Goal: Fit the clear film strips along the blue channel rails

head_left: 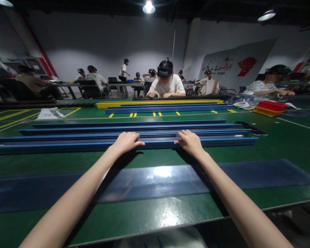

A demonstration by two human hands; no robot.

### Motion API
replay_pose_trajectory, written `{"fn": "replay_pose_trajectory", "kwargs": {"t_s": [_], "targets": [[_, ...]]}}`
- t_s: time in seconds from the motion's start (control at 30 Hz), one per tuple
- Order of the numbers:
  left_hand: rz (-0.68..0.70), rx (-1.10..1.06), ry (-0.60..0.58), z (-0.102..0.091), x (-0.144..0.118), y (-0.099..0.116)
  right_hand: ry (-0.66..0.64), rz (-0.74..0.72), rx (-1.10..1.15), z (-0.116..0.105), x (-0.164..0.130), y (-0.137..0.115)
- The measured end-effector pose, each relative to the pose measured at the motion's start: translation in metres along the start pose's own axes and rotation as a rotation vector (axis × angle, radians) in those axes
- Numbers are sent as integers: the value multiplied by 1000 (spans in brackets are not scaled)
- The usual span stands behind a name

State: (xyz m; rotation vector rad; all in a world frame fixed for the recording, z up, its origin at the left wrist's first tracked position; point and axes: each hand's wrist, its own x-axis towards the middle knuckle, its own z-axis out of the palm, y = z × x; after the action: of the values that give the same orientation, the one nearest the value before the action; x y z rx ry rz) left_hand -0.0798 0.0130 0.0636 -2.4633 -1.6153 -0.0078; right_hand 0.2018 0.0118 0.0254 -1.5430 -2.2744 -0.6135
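Both hands rest palm-down with curled fingers on the nearest long blue plastic channel strip [67, 146], left hand [126, 142] and right hand [189, 141] set apart along it, neither visibly clamped. It lies flat on the green tabletop [144, 217] beside three more blue strips [129, 129]; the work looks barely begun, with a dark glossy sheet [260, 175] lying nearer.

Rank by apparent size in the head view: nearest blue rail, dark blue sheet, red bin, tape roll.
1. dark blue sheet
2. nearest blue rail, under both hands: left hand, right hand
3. red bin
4. tape roll
The bin and roll lie farther off, so their true size is unsure.
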Motion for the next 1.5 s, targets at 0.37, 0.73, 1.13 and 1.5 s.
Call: {"fn": "replay_pose_trajectory", "kwargs": {"t_s": [0.37, 0.73, 1.13, 1.5], "targets": [[-181, -30, 249, 38, 15, -17, -111, 32, 147, 11, 12, 20], [-155, -27, 271, 42, 20, -23, -289, 10, 60, 14, 42, 16], [-191, -42, 266, 50, 45, -42, -277, -27, 55, 33, 67, 22], [-282, 4, 222, 55, 73, -63, -219, -52, 72, 57, 92, 25]]}}
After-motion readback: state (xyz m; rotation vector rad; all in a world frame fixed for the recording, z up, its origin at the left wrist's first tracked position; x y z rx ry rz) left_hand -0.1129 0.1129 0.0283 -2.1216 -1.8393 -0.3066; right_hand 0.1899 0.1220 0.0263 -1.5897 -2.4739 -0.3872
